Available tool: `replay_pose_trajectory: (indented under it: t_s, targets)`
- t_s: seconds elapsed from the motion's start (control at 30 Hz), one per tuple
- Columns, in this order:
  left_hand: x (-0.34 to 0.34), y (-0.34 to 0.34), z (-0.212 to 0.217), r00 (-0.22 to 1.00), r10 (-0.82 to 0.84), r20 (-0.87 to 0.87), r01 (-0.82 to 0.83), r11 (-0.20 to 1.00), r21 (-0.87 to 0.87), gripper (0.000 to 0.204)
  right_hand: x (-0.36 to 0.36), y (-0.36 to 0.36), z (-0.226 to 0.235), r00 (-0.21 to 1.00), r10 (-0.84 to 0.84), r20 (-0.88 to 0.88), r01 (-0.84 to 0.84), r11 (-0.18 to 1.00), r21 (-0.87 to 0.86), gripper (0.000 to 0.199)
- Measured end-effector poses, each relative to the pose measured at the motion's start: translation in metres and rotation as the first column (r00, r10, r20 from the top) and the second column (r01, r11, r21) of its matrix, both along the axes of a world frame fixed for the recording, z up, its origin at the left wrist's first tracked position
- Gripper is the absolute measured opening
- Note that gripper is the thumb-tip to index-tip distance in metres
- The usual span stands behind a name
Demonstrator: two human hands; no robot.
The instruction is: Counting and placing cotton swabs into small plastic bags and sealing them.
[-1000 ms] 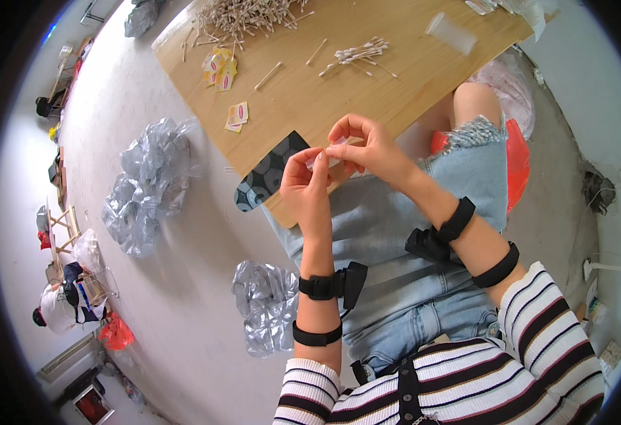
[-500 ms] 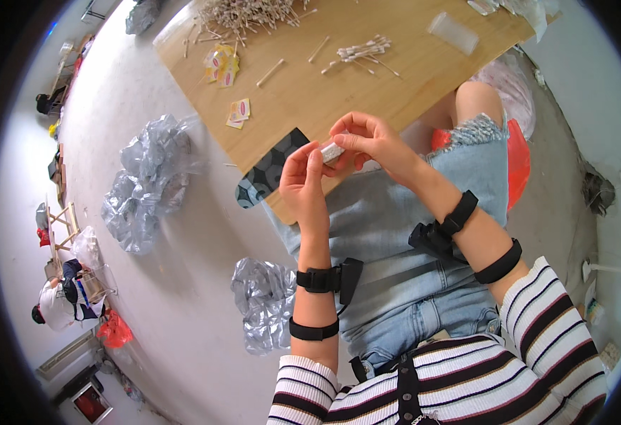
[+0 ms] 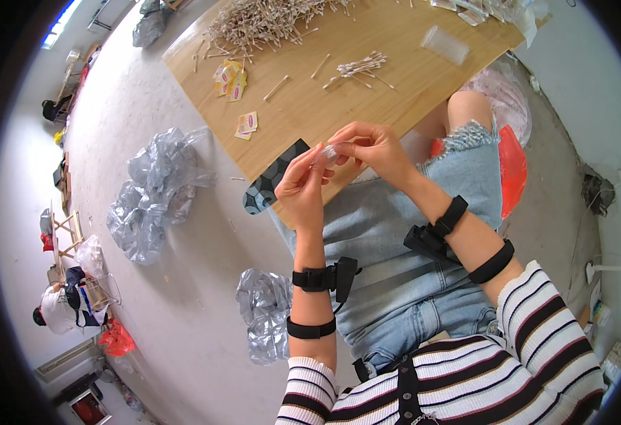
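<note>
Above the table's near edge, both my hands hold a small clear plastic packet (image 3: 330, 153) with something white in it. My left hand (image 3: 302, 188) pinches its left end between thumb and fingertips. The other end is gripped by my right hand (image 3: 375, 150), and the fingers hide part of the packet. Below and left of them lies a flat dark patterned object (image 3: 276, 177), partly covered by my left hand. Farther off on the table are a small bunch of cotton swabs (image 3: 364, 66) and a single cotton swab (image 3: 276, 88).
A big pile of cotton swabs (image 3: 264, 27) covers the table's far side. Yellow-and-white cards (image 3: 231, 79) lie at left, a clear plastic box (image 3: 445, 45) at right. Crumpled grey plastic bags (image 3: 147, 198) rest on the floor. A person (image 3: 59, 308) sits far left.
Both hands have stayed together on the packet, with the fingers shifting around it; its white contents show less now. The view has tilted slightly, moving the table lower in the picture.
</note>
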State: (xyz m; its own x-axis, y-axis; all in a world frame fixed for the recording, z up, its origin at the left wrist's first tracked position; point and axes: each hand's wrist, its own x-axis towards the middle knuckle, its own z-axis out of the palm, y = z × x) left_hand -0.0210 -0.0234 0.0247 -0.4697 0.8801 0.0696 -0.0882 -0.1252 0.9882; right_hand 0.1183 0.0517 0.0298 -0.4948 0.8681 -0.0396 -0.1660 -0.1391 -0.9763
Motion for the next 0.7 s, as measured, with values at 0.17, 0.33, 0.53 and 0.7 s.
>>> replay_pose_trajectory:
  t_s: [0.17, 0.33, 0.53, 0.7]
  targets:
    - [-0.001, -0.002, -0.004, 0.983, 0.035, -0.178, -0.027, 0.999, 0.045, 0.015, -0.004, -0.007, -0.003, 0.999, -0.046, -0.026, 0.048, 0.997, 0.066, 0.009]
    - [0.002, -0.009, 0.008, 0.898, 0.134, -0.419, -0.103, 0.99, 0.096, 0.013, 0.0, -0.009, -0.001, 0.996, -0.044, -0.083, 0.053, 0.993, 0.103, 0.007]
    - [0.007, -0.018, -0.004, 0.935, 0.134, -0.327, -0.141, 0.99, 0.003, 0.011, 0.001, -0.022, -0.013, 0.995, -0.098, -0.014, 0.098, 0.992, 0.085, 0.01]
    - [0.014, -0.012, -0.01, 0.976, 0.152, -0.157, -0.144, 0.988, 0.062, 0.008, 0.001, -0.019, -0.009, 0.991, -0.122, -0.06, 0.126, 0.991, 0.052, 0.011]
